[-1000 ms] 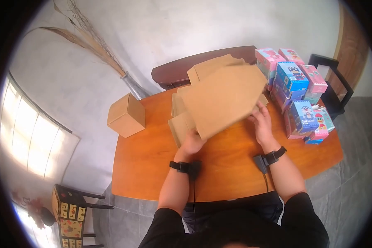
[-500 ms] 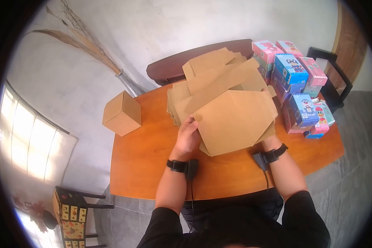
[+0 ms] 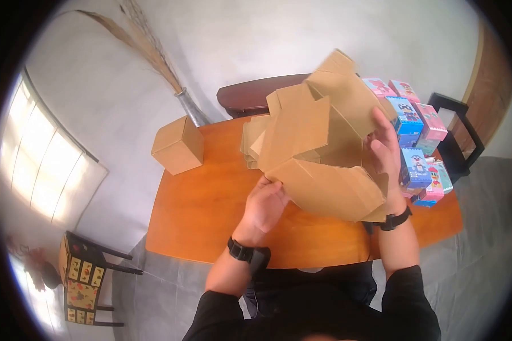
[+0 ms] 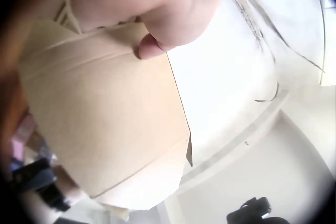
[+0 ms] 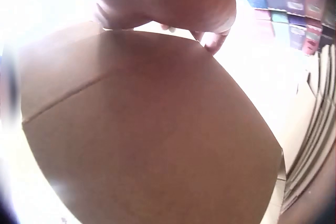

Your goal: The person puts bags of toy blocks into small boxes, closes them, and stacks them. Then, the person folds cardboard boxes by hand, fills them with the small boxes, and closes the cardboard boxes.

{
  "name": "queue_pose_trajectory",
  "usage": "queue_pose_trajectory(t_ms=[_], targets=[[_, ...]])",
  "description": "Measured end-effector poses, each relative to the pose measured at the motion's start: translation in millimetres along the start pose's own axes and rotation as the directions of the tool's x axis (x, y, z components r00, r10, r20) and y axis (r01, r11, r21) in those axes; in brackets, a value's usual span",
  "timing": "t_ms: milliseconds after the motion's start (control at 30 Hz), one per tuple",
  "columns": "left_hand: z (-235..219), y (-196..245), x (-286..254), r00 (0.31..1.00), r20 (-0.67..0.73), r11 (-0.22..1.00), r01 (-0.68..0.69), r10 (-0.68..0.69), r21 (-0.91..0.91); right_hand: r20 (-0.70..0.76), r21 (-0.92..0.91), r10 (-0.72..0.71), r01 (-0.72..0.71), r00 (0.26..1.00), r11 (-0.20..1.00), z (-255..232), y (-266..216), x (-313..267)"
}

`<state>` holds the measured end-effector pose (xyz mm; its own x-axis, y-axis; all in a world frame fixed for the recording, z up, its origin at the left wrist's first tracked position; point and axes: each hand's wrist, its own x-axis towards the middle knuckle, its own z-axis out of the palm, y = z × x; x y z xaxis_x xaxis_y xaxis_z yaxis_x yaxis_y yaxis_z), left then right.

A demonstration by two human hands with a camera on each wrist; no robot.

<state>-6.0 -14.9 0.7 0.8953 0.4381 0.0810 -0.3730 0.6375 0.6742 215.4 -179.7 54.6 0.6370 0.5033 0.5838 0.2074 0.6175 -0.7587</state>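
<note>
Cardboard box, head view: I hold it (image 3: 324, 184) above the wooden table (image 3: 210, 213), its walls spread apart and its flaps sticking out.
Left hand, head view: my left hand (image 3: 263, 207) pinches the box's near left corner.
Right hand, head view: my right hand (image 3: 387, 150) is open against the right side, fingers loosely bent and pointing up.
Flat cardboard, head view: a pile of flat cardboard (image 3: 251, 140) lies on the table behind the box.
Closed box, head view: a plain closed box (image 3: 178, 146) sits at the table's left end, well apart from my hands.
Coloured boxes, head view: pink and blue printed boxes (image 3: 416, 165) stand stacked on the right, near my right hand.
Thumb, left wrist view: it presses on the panel by its edge; I cannot tell how every finger lies.
Cardboard panel, right wrist view: it fills the middle, with my hand along its top edge and a fingertip showing past it.
Right edge, right wrist view: layers of flat cardboard show here, the printed boxes above them.
</note>
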Motion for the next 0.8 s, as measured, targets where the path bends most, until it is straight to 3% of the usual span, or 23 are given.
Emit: queue_pose_trajectory(t_ms=[67, 133, 167, 300, 367, 433, 467, 500, 567, 633, 667, 733, 767, 800], targets=[[6, -8, -17, 0.999, -0.028, 1.000, 0.028, -0.028, 0.001, 0.015, 0.052, 0.052, -0.052, 0.999, 0.997, 25, -39, 7], [20, -15, -33, 0.995, -0.055, 0.996, 0.084, -0.083, 0.015, 0.230, -0.133, 0.123, -0.094, 0.965, 0.987, 25, -56, 20], [19, -19, -39, 0.995, -0.059, 0.997, 0.080, -0.079, 0.016, 0.247, -0.145, 0.111, -0.077, 0.963, 0.986, 32, -64, 24], [0, -35, -57, 0.995, -0.056, 0.997, 0.078, -0.078, -0.012, 0.241, -0.141, 0.118, -0.085, 0.963, 0.986, 37, -63, 36], [-12, -45, -64, 0.997, -0.059, 0.998, 0.056, -0.057, -0.011, 0.248, -0.251, 0.304, -0.242, 0.920, 0.937, 30, -54, 39], [-21, -56, -73, 0.968, -0.214, 0.991, 0.129, -0.135, -0.043, 0.267, -0.313, 0.348, -0.261, 0.899, 0.913, 18, -17, 42], [-26, -60, -74, 0.967, -0.215, 0.991, 0.127, -0.134, -0.046, 0.277, -0.370, 0.388, -0.275, 0.879, 0.888, 19, -7, 42], [-30, -63, -75, 0.956, -0.230, 0.983, 0.184, -0.183, -0.018, 0.324, -0.357, 0.454, -0.337, 0.830, 0.871, 18, -1, 38], [-31, -60, -80, 0.941, -0.249, 0.971, 0.240, -0.230, 0.008, 0.341, -0.370, 0.438, -0.310, 0.832, 0.876, 16, 10, 31], [-19, -46, -86, 0.844, -0.240, 0.864, 0.502, -0.480, 0.040, 0.399, -0.319, 0.361, -0.241, 0.843, 0.916, 11, 28, 25], [-20, -38, -89, 0.846, -0.240, 0.866, 0.499, -0.477, 0.038, 0.402, -0.321, 0.361, -0.240, 0.841, 0.916, 10, 27, 21], [-23, -19, -96, 0.755, -0.225, 0.689, 0.654, -0.616, 0.311, 0.419, -0.248, 0.376, -0.294, 0.826, 0.923, 9, 23, 16], [-19, -5, -99, 0.756, -0.223, 0.691, 0.653, -0.615, 0.309, 0.420, -0.251, 0.377, -0.294, 0.825, 0.922, 7, 22, 17], [-13, 12, -101, 0.792, -0.236, 0.637, 0.598, -0.563, 0.486, 0.432, -0.258, 0.380, -0.292, 0.818, 0.921, 4, 20, 17]])
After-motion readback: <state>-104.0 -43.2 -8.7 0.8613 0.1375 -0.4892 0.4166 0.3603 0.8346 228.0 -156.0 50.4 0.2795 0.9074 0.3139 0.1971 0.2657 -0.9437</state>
